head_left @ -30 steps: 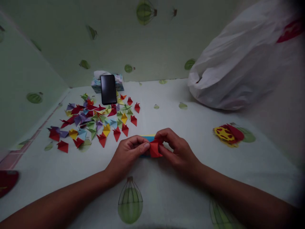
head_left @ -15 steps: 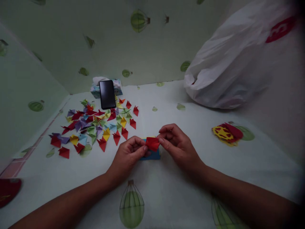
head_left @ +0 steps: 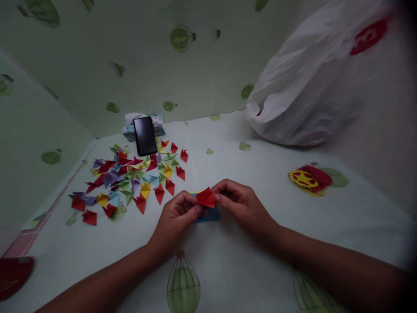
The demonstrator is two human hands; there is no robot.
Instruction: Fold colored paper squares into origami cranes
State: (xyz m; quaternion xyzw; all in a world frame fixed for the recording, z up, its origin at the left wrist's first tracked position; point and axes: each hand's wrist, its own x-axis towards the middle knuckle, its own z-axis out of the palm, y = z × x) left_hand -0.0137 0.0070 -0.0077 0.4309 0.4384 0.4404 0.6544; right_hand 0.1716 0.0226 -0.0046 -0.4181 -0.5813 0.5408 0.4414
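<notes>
A small piece of folded red paper (head_left: pixel 206 198) is held between my two hands, above the middle of the table. My left hand (head_left: pixel 179 213) is closed on its left and lower side, thumb and fingers pinching. On its right edge, my right hand (head_left: pixel 239 202) pinches it between thumb and forefinger. Right beneath the paper lies a flat blue stack (head_left: pixel 210 214) with a yellowish strip at its far edge, partly covered by my left fingers. To the left spreads a pile of small folded paper cranes (head_left: pixel 130 174) in red, yellow, green, purple and blue.
Behind the pile, a black phone (head_left: pixel 145 135) leans on a tissue box (head_left: pixel 159 125). A large white plastic bag (head_left: pixel 293 100) stands at the back right. Red and yellow cut-out pieces (head_left: pixel 308 179) lie on the right. A dark red object (head_left: pixel 14 278) sits at the lower left edge.
The red paper has tilted, its right side now higher and more pointed. My right fingers have closed in nearer to it. The whole view has shifted slightly.
</notes>
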